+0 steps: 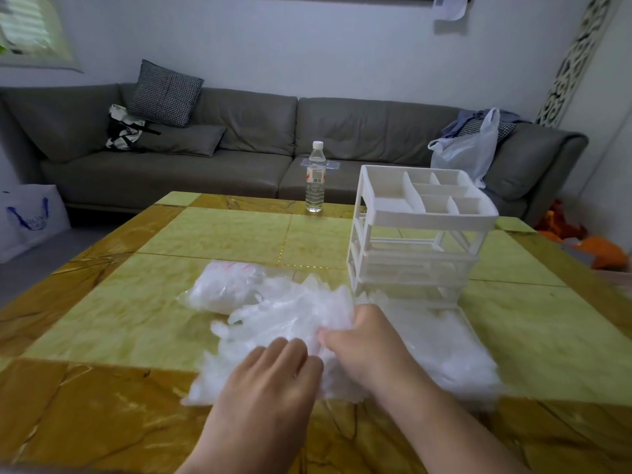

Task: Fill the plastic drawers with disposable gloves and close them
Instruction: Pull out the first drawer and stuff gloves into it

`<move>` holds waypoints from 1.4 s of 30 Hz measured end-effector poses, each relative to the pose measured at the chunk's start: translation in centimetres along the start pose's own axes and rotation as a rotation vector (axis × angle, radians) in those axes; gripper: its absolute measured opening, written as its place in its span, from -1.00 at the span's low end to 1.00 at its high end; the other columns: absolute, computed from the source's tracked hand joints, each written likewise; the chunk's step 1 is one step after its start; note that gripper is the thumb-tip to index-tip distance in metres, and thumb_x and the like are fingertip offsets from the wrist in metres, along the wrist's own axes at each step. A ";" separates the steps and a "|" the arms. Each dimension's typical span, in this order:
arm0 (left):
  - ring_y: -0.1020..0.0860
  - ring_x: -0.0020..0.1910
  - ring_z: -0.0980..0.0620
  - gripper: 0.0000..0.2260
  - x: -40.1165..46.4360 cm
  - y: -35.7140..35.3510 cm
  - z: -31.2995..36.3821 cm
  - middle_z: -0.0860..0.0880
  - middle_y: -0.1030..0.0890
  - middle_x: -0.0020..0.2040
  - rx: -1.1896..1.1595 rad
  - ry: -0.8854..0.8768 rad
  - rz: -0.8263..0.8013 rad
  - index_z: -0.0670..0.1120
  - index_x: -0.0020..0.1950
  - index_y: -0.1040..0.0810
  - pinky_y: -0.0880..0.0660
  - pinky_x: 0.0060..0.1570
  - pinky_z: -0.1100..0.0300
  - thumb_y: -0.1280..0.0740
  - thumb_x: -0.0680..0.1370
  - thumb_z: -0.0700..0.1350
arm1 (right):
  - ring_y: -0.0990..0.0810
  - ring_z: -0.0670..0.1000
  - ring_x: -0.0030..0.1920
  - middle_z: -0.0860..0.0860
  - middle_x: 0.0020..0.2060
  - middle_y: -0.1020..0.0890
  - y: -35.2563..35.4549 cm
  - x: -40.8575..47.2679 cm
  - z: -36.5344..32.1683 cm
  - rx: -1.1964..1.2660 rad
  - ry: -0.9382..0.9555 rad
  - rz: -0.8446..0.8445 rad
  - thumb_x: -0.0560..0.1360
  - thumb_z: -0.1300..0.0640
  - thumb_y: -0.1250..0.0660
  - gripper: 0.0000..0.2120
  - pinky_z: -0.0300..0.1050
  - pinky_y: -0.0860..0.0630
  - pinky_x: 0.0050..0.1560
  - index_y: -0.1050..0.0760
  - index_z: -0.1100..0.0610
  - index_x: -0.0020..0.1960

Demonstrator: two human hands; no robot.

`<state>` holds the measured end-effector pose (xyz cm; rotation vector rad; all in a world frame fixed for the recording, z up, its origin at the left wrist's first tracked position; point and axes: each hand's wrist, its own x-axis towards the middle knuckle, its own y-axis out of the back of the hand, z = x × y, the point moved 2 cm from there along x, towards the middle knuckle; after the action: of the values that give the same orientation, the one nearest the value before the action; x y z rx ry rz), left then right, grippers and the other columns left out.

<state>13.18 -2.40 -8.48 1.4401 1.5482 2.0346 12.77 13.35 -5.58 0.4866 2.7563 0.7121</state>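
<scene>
Worktop [212, 234]: a yellow-green tiled surface fills the lower two thirds of the frame and carries everything for the task.
Drawer unit [420, 234]: the white plastic frame stands right of centre; its divided top tray is bare, the upper slot looks open and without a drawer, and a lower tier seems to be in place, though what it holds cannot be told.
Pulled-out drawer [441, 343]: a clear tray seems to lie in front of the unit at lower right, with white film in it; its edges are blurred.
Glove pile [284, 319]: a loose heap of clear disposable gloves lies at centre, touching the unit's foot.
Glove bag [222, 285]: a packet lies behind the pile, left of centre.
Right hand [362, 340]: fingers curled into the pile, gripping a bunch.
Left hand [273, 374]: lies on the gloves with fingers bent; whether it pinches any cannot be told.
Progress: filling looks to be midway at most; most gloves are outside, and no closing shows.
</scene>
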 end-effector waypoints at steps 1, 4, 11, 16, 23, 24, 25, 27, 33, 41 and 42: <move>-0.49 -0.36 -0.05 -0.71 -0.1 -0.3 0.2 0.00 -0.45 -0.27 -0.027 0.000 -0.039 -0.06 -0.19 -0.60 -0.42 -0.51 0.08 -0.54 0.15 -0.23 | -0.68 -0.04 -0.19 -0.04 -0.25 -0.69 0.1 0.1 0.1 -0.050 0.035 0.008 0.55 0.08 -0.47 -0.85 -0.18 -0.51 -0.30 -0.60 0.11 -0.14; -0.57 -0.34 0.07 -0.67 -0.3 -0.1 0.5 0.12 -0.51 -0.25 -0.135 0.010 -0.118 0.02 0.06 -0.64 -0.36 -0.54 0.23 -0.47 0.31 0.01 | -0.69 -0.11 -0.22 -0.08 -0.31 -0.71 1.0 0.2 0.1 -0.080 0.138 0.001 0.58 0.12 -0.43 -0.84 -0.20 -0.54 -0.26 -0.65 0.08 -0.18; -0.52 -0.15 0.25 -0.70 0.9 2.5 1.1 0.27 -0.45 -0.05 -0.396 0.166 0.037 0.21 0.27 -0.49 -0.49 -0.32 0.32 -0.23 0.60 0.27 | -0.78 0.08 -0.11 0.03 -0.16 -0.79 9.1 0.7 0.3 0.249 0.301 0.079 0.61 0.25 -0.45 -0.86 0.14 -0.71 -0.01 -0.74 0.07 -0.05; -0.52 0.06 0.13 -0.83 5.6 3.6 4.0 0.14 -0.49 0.07 -0.450 0.028 0.254 0.02 0.15 -0.63 -0.45 0.06 0.28 -0.27 0.64 -0.13 | -0.78 0.20 -0.09 0.15 -0.13 -0.79 14.4 2.8 5.1 0.292 0.094 0.190 0.57 0.34 -0.46 -0.91 0.35 -0.68 0.09 -0.71 0.19 -0.01; -0.44 0.28 0.01 -0.71 13.6 -5.8 8.1 0.05 -0.42 0.26 -0.323 0.111 -0.332 0.03 0.35 -0.43 -0.47 0.09 0.20 -0.27 0.62 -0.08 | -0.72 -0.10 -0.31 -0.04 -0.31 -0.75 14.9 4.7 8.7 -0.052 0.028 0.065 0.57 0.26 -0.47 -0.85 -0.21 -0.58 -0.30 -0.68 0.11 -0.17; -0.45 0.28 -0.03 -0.67 13.8 -6.7 7.9 0.01 -0.42 0.27 -0.286 0.154 -0.416 0.01 0.37 -0.40 -0.50 0.12 0.12 -0.28 0.62 -0.02 | -0.69 -0.13 -0.35 -0.04 -0.34 -0.74 14.9 5.1 9.0 -0.116 0.032 0.066 0.56 0.26 -0.46 -0.83 -0.24 -0.54 -0.35 -0.66 0.12 -0.20; -0.44 0.29 -0.05 -0.61 13.8 -7.5 7.9 -0.01 -0.41 0.28 -0.242 0.186 -0.489 -0.01 0.39 -0.36 -0.51 0.14 0.08 -0.30 0.60 0.06 | -0.68 -0.12 -0.34 -0.02 -0.32 -0.74 14.9 5.3 9.3 -0.188 0.033 0.067 0.56 0.23 -0.46 -0.85 -0.23 -0.53 -0.36 -0.65 0.13 -0.20; -0.44 0.28 -0.07 -0.49 13.8 -8.4 7.6 -0.03 -0.40 0.29 -0.184 0.238 -0.570 -0.03 0.40 -0.30 -0.51 0.13 0.07 -0.33 0.56 0.16 | -0.70 -0.06 -0.24 0.01 -0.26 -0.74 15.1 5.7 9.6 -0.329 0.051 0.063 0.56 0.18 -0.42 -0.89 -0.16 -0.57 -0.29 -0.64 0.13 -0.14; -0.48 0.33 -0.09 -0.21 13.7 -10.4 7.5 -0.06 -0.42 0.40 -0.167 0.273 -0.706 -0.10 0.60 -0.12 -0.53 0.19 0.05 -0.35 0.50 0.21 | -0.64 0.05 -0.14 0.00 -0.18 -0.65 15.1 5.7 9.6 -0.509 0.154 0.122 0.55 0.17 -0.36 -0.93 0.01 -0.63 -0.12 -0.56 0.09 -0.11; -0.53 0.26 -0.15 -0.16 14.4 -12.1 7.5 -0.18 -0.40 0.45 -0.236 0.382 -0.820 -0.20 0.59 0.00 -0.54 0.13 0.02 -0.33 0.50 0.16 | -0.54 0.10 -0.01 -0.01 -0.09 -0.50 14.7 6.1 11.3 -0.636 0.104 0.270 0.51 0.23 -0.35 -0.91 -0.03 -0.51 -0.15 -0.51 0.08 -0.14; -0.53 0.26 -0.15 -0.16 14.4 -12.3 7.5 -0.18 -0.39 0.46 -0.231 0.387 -0.818 -0.20 0.59 0.00 -0.55 0.15 0.01 -0.31 0.51 0.19 | -0.56 0.11 0.06 0.01 0.00 -0.51 14.4 6.1 11.5 -0.642 0.075 0.280 0.50 0.22 -0.38 -0.90 0.00 -0.55 -0.05 -0.53 0.08 -0.01</move>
<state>7.29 16.96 -10.75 0.2341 1.5858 1.9036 14.60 32.37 -8.96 0.7027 2.3412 1.6248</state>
